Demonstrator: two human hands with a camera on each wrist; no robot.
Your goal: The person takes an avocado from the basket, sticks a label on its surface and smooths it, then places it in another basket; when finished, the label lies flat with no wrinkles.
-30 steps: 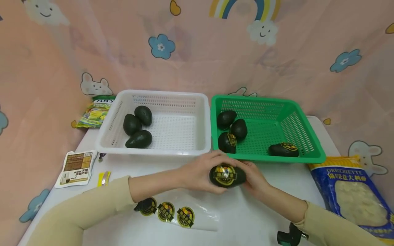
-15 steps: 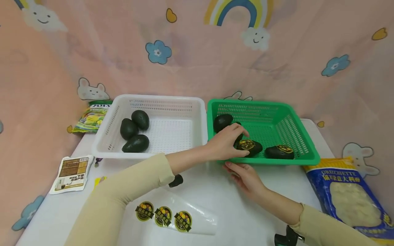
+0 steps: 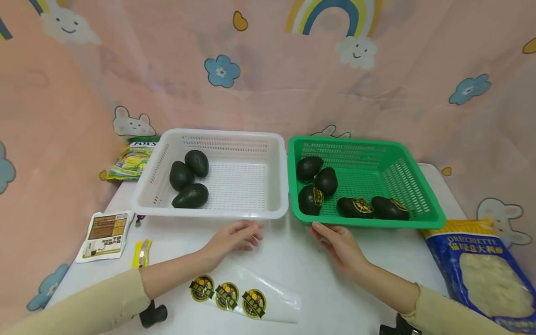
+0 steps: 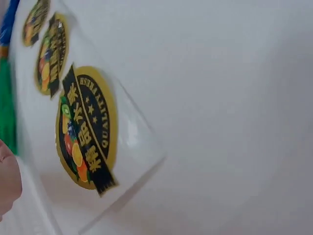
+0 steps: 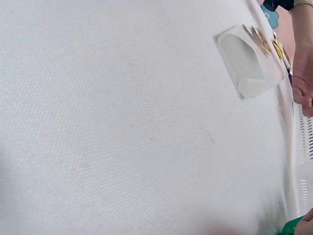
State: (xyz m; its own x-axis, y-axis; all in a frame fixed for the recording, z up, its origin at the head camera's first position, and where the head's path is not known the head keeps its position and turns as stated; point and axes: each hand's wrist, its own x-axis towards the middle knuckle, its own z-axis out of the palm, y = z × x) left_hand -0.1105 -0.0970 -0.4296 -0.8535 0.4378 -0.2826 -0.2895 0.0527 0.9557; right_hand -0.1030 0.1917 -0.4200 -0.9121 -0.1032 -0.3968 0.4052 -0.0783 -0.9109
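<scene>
My left hand (image 3: pixel 234 239) holds nothing; its fingers are loosely bent above the table, just in front of the white basket (image 3: pixel 209 212). My right hand (image 3: pixel 341 246) holds nothing, its fingertips right at the front rim of the green basket (image 3: pixel 377 224). Below the left hand lies a clear sheet (image 3: pixel 282 304) with three round black-and-gold fruit stickers (image 3: pixel 227 296); one sticker (image 4: pixel 88 132) shows large in the left wrist view. Three plain avocados (image 3: pixel 190 196) lie in the white basket. The green basket holds several avocados (image 3: pixel 355 208), some with a sticker on the skin.
A blue pasta bag (image 3: pixel 481 270) lies at the right, partly behind the right sleeve. At the left are a white-and-brown packet (image 3: pixel 106 236), a small yellow packet (image 3: pixel 141 253) and a green-yellow bag (image 3: pixel 133 158). A patterned pink cloth (image 3: pixel 268 93) hangs behind the baskets.
My left hand put a stickered avocado into the green basket beside another, let go and drew back left over the table. My right hand let go of that avocado and stays by the rim.
</scene>
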